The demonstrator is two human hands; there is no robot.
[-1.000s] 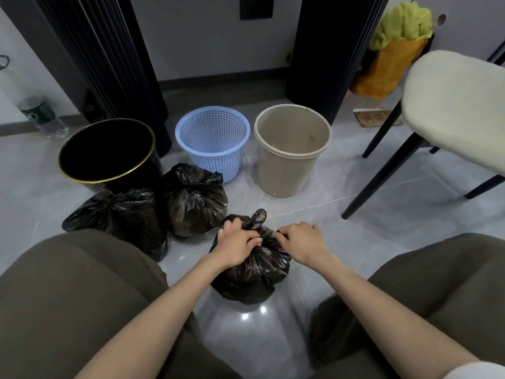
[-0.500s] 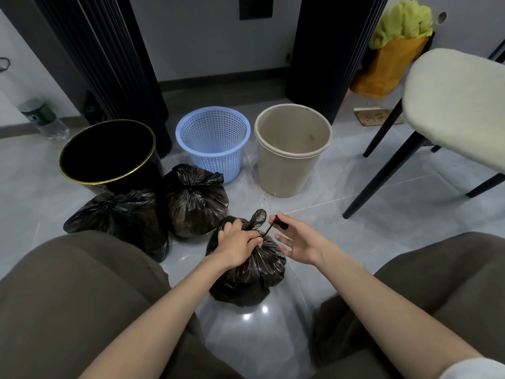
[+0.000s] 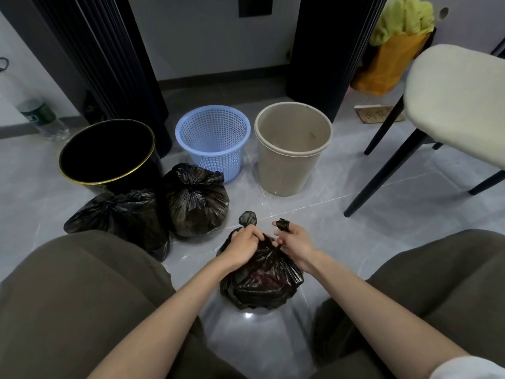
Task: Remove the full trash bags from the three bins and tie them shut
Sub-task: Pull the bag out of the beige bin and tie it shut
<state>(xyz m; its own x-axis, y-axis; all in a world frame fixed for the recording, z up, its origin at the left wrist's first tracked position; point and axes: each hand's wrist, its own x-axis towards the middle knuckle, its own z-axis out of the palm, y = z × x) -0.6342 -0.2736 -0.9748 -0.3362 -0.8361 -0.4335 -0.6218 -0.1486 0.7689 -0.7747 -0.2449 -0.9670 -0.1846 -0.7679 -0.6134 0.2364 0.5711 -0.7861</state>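
Bag [image 3: 259, 280]: lower centre of frame, on the floor between your knees.
Change: your right hand [image 3: 293, 243] has come back to the neck, tail looped over a finger.
Grip: left hand [image 3: 244, 243] clenched on the neck; right pinching the tail.
Meaning: last knot nearly done; three bins stand empty.

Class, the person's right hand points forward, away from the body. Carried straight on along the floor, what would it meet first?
Probably the beige bin. The right hand points roughly toward it across bare floor, though depth is unclear.

Cream-seated chair [image 3: 459, 105], orange bag [image 3: 393, 67], plastic bottle [image 3: 43, 119] on grey tiles [image 3: 341, 214].
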